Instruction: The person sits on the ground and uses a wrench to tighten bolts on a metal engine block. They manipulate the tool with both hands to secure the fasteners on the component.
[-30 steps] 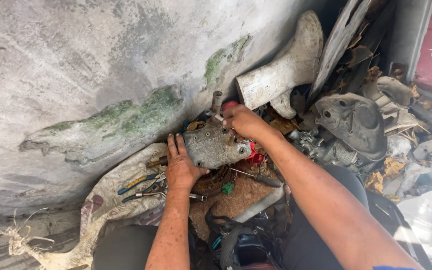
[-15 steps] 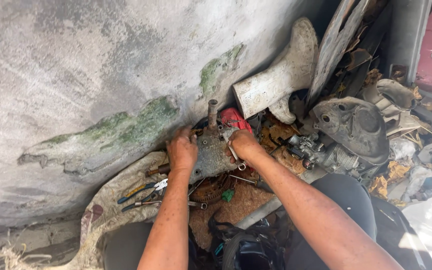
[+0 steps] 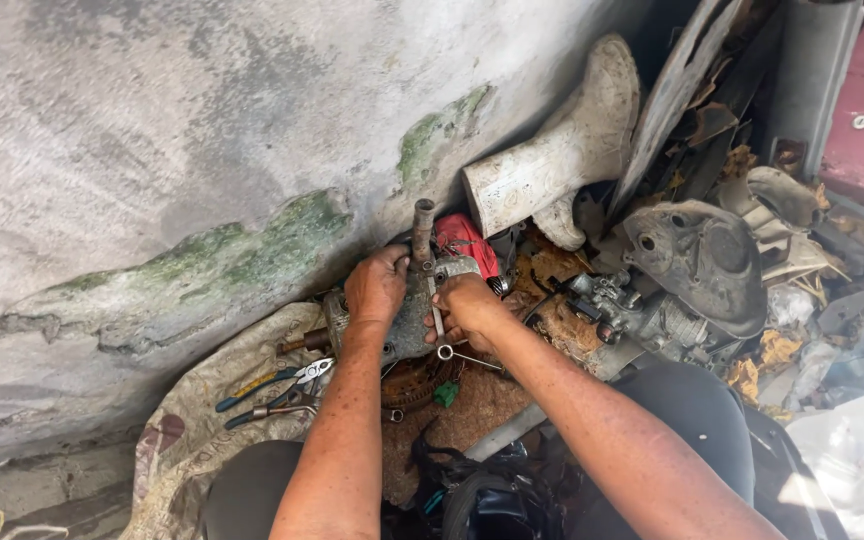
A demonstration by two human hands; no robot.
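Change: since half a second ago both hands have stayed on the grey metal engine part [image 3: 410, 322]; the right hand has slid nearer the left, onto the part's middle.
Left hand [image 3: 376, 288]: fingers curled over the part's upper left side, gripping it.
Right hand [image 3: 464, 306]: closed on the part's right side, with a slim wrench [image 3: 435, 305] under the fingers; whether it grips the wrench or only presses it, I cannot tell.
Part's place: on a worn sack [image 3: 207, 400] at the foot of the mossy concrete wall [image 3: 202, 150], a rusty stub pipe [image 3: 422, 228] rising from its top.
Around: pliers [image 3: 272, 382] lie on the sack to the left; a red object [image 3: 467, 240] just behind; a white rubber boot [image 3: 562, 150] leans on the wall; a grey engine casing [image 3: 702, 260] sits among scrap to the right.
In the way: both forearms cover the part's lower half.
Hard to make out: dark tangle at the bottom edge, cut off.
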